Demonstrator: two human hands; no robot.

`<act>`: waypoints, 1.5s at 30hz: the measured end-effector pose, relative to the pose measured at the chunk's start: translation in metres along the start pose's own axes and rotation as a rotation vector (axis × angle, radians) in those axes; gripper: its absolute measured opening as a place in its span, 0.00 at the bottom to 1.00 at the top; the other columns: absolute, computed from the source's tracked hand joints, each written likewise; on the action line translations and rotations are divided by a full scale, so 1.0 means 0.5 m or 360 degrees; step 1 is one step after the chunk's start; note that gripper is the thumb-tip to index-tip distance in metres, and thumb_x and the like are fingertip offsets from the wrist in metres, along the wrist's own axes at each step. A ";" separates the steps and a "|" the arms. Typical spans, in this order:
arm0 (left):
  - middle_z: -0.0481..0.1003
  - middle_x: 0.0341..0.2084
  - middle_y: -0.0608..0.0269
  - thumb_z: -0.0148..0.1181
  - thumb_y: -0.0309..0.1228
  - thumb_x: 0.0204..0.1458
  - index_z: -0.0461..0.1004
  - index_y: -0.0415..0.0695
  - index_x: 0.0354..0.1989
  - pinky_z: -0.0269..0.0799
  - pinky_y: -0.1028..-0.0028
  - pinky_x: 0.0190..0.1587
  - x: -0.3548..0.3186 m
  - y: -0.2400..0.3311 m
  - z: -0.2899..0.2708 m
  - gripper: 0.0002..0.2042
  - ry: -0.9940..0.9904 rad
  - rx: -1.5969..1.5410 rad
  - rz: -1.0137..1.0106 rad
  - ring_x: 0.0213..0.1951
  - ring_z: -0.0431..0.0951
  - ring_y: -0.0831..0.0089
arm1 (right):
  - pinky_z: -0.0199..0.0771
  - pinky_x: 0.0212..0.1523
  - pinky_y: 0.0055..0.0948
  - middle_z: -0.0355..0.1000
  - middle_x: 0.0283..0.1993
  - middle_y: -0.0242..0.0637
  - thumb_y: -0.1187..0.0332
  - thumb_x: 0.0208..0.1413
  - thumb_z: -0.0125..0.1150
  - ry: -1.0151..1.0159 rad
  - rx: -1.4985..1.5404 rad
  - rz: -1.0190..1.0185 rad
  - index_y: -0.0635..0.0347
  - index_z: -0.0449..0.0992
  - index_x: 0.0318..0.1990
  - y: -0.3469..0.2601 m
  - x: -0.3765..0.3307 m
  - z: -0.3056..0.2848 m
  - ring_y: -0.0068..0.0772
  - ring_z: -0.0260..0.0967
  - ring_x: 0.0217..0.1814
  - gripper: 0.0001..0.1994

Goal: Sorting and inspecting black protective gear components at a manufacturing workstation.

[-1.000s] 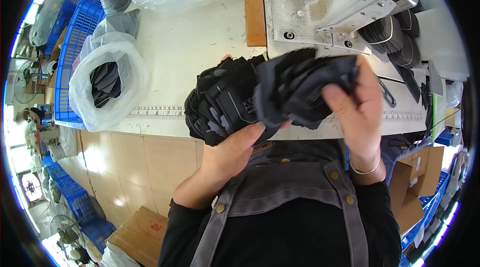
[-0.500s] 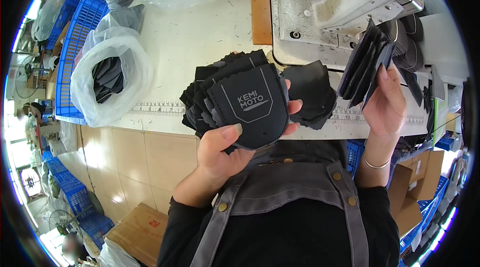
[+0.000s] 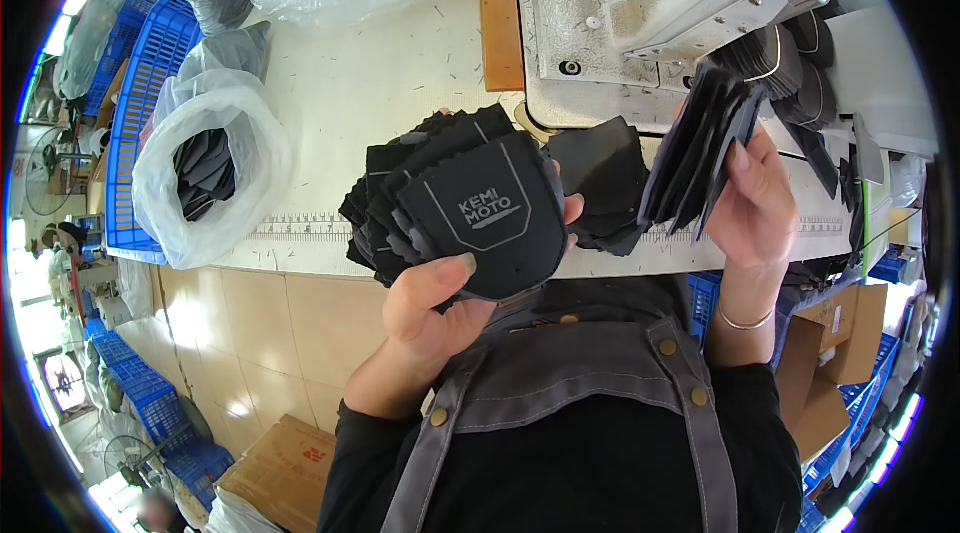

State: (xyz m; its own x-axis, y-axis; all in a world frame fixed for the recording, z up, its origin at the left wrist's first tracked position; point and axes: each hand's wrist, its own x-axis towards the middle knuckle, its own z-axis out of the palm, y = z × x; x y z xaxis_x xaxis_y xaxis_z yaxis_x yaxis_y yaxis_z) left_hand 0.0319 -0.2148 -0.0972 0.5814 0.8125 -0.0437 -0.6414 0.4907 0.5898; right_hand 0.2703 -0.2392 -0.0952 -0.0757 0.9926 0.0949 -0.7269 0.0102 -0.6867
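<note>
The left hand (image 3: 432, 305) grips a patch stack (image 3: 490, 208) near its lower edge, seemingly for steadiness, while the right hand (image 3: 757, 208) pinches a thinner bundle (image 3: 695, 158).

beige tiled floor (image 3: 320, 333); white worktable (image 3: 390, 58); bright windows (image 3: 38, 293) far left; glare (image 3: 190, 295) on floor

Thick stack of black round-ended pieces (image 3: 450, 208) held fanned, faces up (pale outline and lettering printed on top one); thinner stack (image 3: 700, 148) gripped nearly edge-on; dark pile (image 3: 602, 178) laid between.
</note>
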 end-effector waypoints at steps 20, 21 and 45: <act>0.55 0.53 0.41 0.50 0.36 0.41 0.43 0.42 0.60 0.68 0.53 0.47 -0.001 0.005 -0.005 0.36 0.0025 -0.0006 0.0013 0.52 0.62 0.46 | 0.66 0.49 0.31 0.65 0.47 0.46 0.74 0.54 0.47 0.0204 -0.0271 -0.0328 0.72 0.57 0.51 0.002 0.007 0.014 0.34 0.66 0.49 0.18; 0.55 0.53 0.41 0.50 0.36 0.41 0.43 0.42 0.60 0.68 0.53 0.47 -0.001 0.004 -0.005 0.36 0.0028 -0.0007 0.0016 0.52 0.62 0.46 | 0.66 0.50 0.32 0.65 0.47 0.46 0.74 0.54 0.46 0.0183 -0.0204 -0.0281 0.72 0.57 0.51 -0.006 0.007 0.012 0.34 0.66 0.49 0.18; 0.61 0.52 0.51 0.44 0.27 0.45 0.53 0.35 0.56 0.56 0.57 0.56 -0.017 -0.013 -0.015 0.26 0.0239 0.0405 0.0061 0.54 0.62 0.60 | 0.63 0.48 0.26 0.67 0.43 0.41 0.80 0.49 0.51 0.0092 -0.0797 0.0034 0.69 0.59 0.49 0.057 -0.002 0.081 0.29 0.65 0.46 0.18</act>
State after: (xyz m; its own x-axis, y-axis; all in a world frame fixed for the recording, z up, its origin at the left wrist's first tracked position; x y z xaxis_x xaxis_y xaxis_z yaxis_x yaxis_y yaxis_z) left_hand 0.0273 -0.2225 -0.1067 0.4663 0.8757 -0.1252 -0.5045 0.3795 0.7756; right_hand 0.2221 -0.2447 -0.0855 -0.0389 0.9982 0.0465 -0.3076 0.0323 -0.9510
